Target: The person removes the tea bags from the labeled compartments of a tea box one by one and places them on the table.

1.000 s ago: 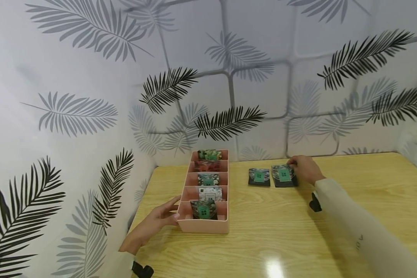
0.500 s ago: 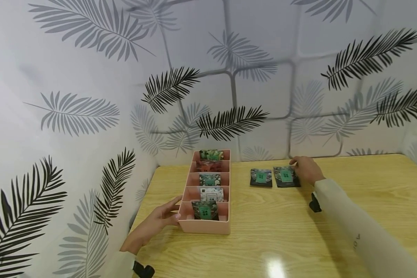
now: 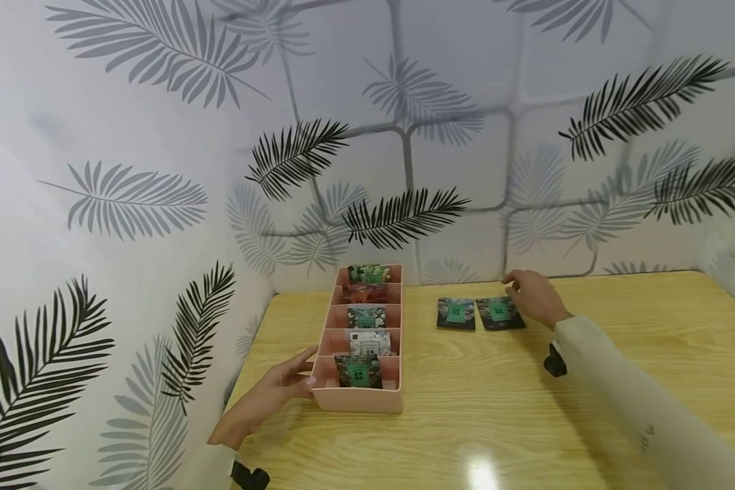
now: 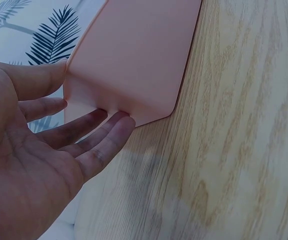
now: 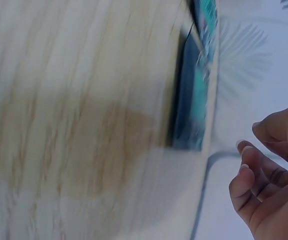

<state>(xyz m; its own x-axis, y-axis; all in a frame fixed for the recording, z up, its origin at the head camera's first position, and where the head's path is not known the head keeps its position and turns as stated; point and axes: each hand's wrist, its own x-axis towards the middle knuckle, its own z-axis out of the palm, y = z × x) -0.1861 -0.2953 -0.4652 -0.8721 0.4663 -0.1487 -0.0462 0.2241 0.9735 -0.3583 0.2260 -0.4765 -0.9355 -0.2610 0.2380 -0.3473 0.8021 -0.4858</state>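
Note:
In the head view a pink divided box (image 3: 358,400) stands lengthwise, with one or more small printed packets in each compartment; the nearest holds a dark packet with a green label (image 3: 358,371). My left hand (image 3: 275,393) touches the box's left side near its front corner; in the left wrist view its fingertips (image 4: 125,121) rest on the pink wall. Two similar dark packets lie side by side: the left packet (image 3: 456,314) and a slightly turned right packet (image 3: 499,313). Beside the right one, my right hand (image 3: 535,298) holds nothing, its fingers loosely bent and apart from the packet (image 5: 191,100) in the right wrist view.
The box and packets are on a light wooden table (image 3: 465,401). Behind the table's far edge rises a wall (image 3: 459,238) with a leaf pattern, and another wall (image 3: 141,272) closes off the left side.
My right hand has let go of the right packet's upper corner and drawn slightly away. That packet now lies a little turned. My left hand stays at the box.

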